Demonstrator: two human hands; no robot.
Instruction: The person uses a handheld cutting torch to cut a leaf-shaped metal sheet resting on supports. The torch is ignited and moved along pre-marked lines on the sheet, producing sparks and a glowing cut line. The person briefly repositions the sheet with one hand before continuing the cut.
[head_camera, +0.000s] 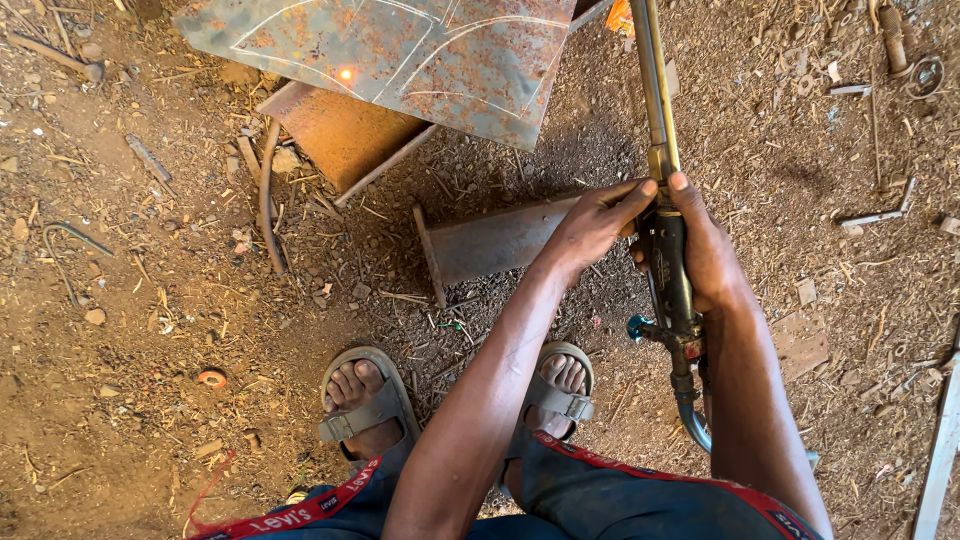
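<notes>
Both my hands grip a gas cutting torch (668, 262) with a dark body, a blue valve knob and a long brass tube running up and out of the top of the view. My left hand (592, 222) wraps the torch body from the left. My right hand (706, 252) holds it from the right, thumb near the tube's base. A rusty steel sheet (470, 60) with white chalk curves lies ahead, a small glowing orange spot (346, 73) on it. The torch tip is out of sight.
A steel angle piece (490, 240) lies under my left hand. A rusty channel (340, 135) props the sheet. My sandalled feet (365, 400) stand on dirt strewn with scrap, a bent rod (265, 195) and metal bits (875, 217).
</notes>
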